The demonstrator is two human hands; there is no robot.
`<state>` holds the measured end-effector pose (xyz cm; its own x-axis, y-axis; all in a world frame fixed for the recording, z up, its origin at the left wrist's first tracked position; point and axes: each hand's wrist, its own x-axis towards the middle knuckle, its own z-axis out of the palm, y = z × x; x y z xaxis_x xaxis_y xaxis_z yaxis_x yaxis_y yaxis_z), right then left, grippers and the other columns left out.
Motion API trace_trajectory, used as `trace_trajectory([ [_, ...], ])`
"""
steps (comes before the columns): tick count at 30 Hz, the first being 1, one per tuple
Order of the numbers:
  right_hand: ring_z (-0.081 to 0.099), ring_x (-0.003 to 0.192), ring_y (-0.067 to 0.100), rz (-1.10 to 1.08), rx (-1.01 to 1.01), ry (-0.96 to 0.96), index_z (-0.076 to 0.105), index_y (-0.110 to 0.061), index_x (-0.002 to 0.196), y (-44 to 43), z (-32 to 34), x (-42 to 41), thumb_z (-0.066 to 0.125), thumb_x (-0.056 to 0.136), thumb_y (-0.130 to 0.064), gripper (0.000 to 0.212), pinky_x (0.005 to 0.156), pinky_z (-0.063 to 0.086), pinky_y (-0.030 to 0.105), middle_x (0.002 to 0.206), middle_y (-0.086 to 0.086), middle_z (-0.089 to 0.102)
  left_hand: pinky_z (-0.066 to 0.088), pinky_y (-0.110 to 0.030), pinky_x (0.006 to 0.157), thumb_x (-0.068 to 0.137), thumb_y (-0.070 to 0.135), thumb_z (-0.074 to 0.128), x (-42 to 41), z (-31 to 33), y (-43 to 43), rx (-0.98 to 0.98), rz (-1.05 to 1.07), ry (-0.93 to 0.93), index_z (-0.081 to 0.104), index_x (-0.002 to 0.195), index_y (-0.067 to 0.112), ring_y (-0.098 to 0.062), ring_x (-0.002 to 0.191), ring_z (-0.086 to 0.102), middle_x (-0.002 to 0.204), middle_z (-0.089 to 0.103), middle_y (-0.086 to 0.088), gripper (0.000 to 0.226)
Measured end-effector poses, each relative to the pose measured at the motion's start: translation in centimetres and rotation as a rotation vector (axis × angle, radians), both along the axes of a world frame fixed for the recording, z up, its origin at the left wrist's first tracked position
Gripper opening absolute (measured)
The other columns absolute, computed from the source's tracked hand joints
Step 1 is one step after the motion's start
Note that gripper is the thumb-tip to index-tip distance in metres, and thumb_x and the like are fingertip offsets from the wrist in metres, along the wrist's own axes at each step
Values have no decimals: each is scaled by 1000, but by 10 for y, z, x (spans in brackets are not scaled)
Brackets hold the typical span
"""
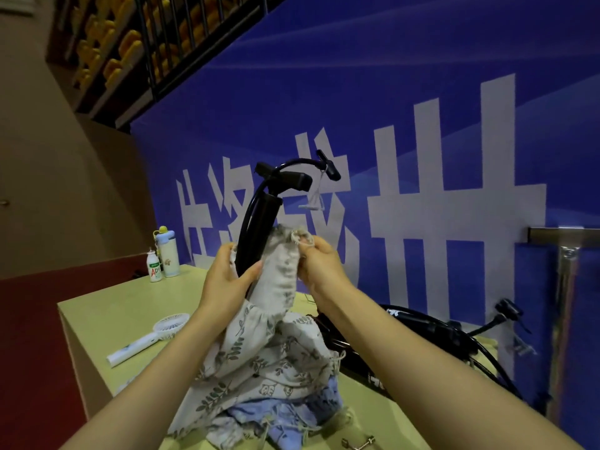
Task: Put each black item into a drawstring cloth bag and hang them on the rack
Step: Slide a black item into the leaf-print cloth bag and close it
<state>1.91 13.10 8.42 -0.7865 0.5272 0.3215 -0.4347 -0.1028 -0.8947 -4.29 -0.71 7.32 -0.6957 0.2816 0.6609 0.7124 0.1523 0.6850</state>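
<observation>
1. Progress, head view: one black pump (259, 222) stands about halfway inside a leaf-print cloth bag (279, 274), held up above the bench (107, 306). Its handle and hose stick out of the top.
2. The left hand (227, 274) has its grip closed round the bag's side. The right hand (319, 264) pinches the hem at the bag's mouth.
3. What's left, I'd judge, is to pull the drawstring and hang the bag on the metal rack (565, 237). No bag hangs on the part of it in view.
4. More black pumps (422, 323) lie unbagged beside the spare bags (269, 362).
5. Writing: the banner (422, 92) carries large white characters, cropped. The small bottle (153, 266) shows a red "A"; the rest is blurred.
</observation>
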Motion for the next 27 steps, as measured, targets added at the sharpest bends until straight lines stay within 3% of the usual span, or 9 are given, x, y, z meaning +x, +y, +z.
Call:
trace_trajectory([
  [5, 61, 70, 21, 103, -246, 123, 64, -9, 89, -13, 47, 2, 51, 96, -14, 16, 64, 54, 32, 80, 11, 64, 47, -24, 75, 92, 28, 56, 15, 21, -2, 29, -24, 52, 50, 117, 17, -12, 93, 56, 98, 57, 12, 28],
  [9, 65, 73, 20, 235, -423, 218, 59, -4, 116, -20, 71, 12, 47, 98, -11, 23, 62, 58, 28, 89, 13, 64, 41, -18, 67, 100, 26, 39, 32, 40, 0, 100, -41, 79, 54, 115, 13, -11, 82, 53, 92, 56, 4, 24],
  [11, 67, 59, 16, 265, -478, 255, 58, -6, 111, -22, 82, 20, 48, 97, -10, 18, 52, 58, 24, 78, 10, 64, 43, -16, 65, 100, 27, 39, 40, 48, 1, 168, -89, 21, 55, 105, 12, -14, 81, 55, 90, 59, -4, 23],
  [14, 66, 50, 14, 262, -518, 310, 60, -5, 98, -20, 96, 34, 49, 96, -8, 11, 51, 57, 23, 69, 8, 63, 42, -19, 59, 99, 31, 40, 51, 64, 1, 215, -112, -33, 55, 81, 13, -18, 73, 52, 80, 56, -10, 29],
  [18, 65, 65, 15, 246, -474, 343, 59, -6, 100, -22, 103, 50, 50, 96, -9, 10, 62, 57, 27, 76, 8, 63, 41, -17, 56, 101, 30, 34, 69, 77, 9, 297, -164, -152, 48, 69, 11, -17, 68, 50, 70, 51, -5, 40],
  [20, 65, 65, 15, 202, -495, 335, 60, -7, 97, -19, 101, 55, 51, 95, -11, 10, 65, 56, 28, 74, 7, 64, 46, -17, 53, 102, 26, 33, 79, 80, 15, 396, -227, -278, 56, 74, 12, -13, 62, 59, 71, 58, -1, 39],
  [22, 67, 80, 23, 150, -478, 309, 62, -4, 108, -14, 99, 65, 53, 92, -17, 22, 81, 56, 34, 90, 12, 67, 52, -18, 52, 102, 16, 35, 85, 85, 19, 471, -302, -366, 63, 83, 13, -10, 61, 66, 76, 66, -3, 34],
  [24, 64, 92, 31, 118, -463, 290, 59, -4, 122, -4, 96, 72, 55, 90, -20, 36, 94, 52, 44, 103, 16, 67, 55, -27, 62, 99, 9, 38, 88, 92, 22, 456, -304, -411, 65, 90, 9, -20, 70, 66, 81, 67, -9, 28],
  [27, 65, 95, 33, 48, -433, 280, 61, -5, 119, 7, 100, 88, 55, 91, -23, 33, 93, 51, 50, 108, 17, 68, 55, -38, 79, 100, 13, 36, 95, 96, 30, 388, -304, -394, 64, 96, 11, -26, 83, 64, 96, 67, -15, 28],
])
